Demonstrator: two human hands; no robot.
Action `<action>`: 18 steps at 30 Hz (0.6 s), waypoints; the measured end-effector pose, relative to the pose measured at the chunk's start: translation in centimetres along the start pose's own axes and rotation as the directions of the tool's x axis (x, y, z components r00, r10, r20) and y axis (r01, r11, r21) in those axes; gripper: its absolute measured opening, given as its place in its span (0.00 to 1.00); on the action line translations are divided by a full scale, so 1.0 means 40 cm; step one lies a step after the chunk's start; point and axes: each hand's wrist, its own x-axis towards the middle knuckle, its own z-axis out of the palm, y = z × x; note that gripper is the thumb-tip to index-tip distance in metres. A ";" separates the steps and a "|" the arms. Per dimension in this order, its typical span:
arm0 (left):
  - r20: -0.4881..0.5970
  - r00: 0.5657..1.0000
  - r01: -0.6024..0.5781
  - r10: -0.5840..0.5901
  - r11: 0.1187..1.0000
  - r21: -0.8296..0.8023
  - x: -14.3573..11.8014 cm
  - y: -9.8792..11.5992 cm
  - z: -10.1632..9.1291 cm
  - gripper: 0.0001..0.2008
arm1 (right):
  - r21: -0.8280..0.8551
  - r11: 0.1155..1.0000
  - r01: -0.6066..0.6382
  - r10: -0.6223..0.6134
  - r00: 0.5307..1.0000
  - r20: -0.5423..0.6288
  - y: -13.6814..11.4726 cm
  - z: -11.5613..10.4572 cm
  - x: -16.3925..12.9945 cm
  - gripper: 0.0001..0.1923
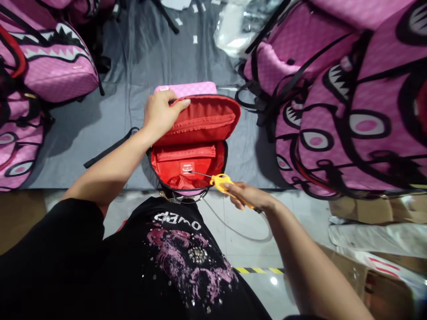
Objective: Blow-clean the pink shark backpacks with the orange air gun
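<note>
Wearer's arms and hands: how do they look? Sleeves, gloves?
Left hand and right hand are ungloved, forearms bare, no watch or bracelet visible. On the left, a short black sleeve, part of a black shirt with white lettering, a pink print and shiny studs. Right sleeve: too little shows to tell.

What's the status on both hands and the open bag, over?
Left hand holding up the flap. Right hand gripping a yellow tool, thin tip at the label inside the open bag. Only the tool crosses the opening.
</note>
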 end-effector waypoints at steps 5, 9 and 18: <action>0.000 0.999 0.032 -0.032 0.999 0.018 -0.047 0.002 -0.033 0.14 | 0.399 0.914 0.073 -0.015 0.989 -0.145 0.157 -0.037 -0.117 0.29; 0.108 0.989 0.111 -0.104 0.992 -0.066 -0.076 0.003 -0.062 0.17 | 0.570 0.783 0.249 -0.066 0.944 -0.322 0.230 0.003 -0.072 0.27; 0.290 0.810 0.573 -0.509 0.793 -0.209 -0.167 -0.212 -0.020 0.46 | 0.443 0.856 0.267 0.022 0.837 -0.547 0.114 -0.045 0.246 0.22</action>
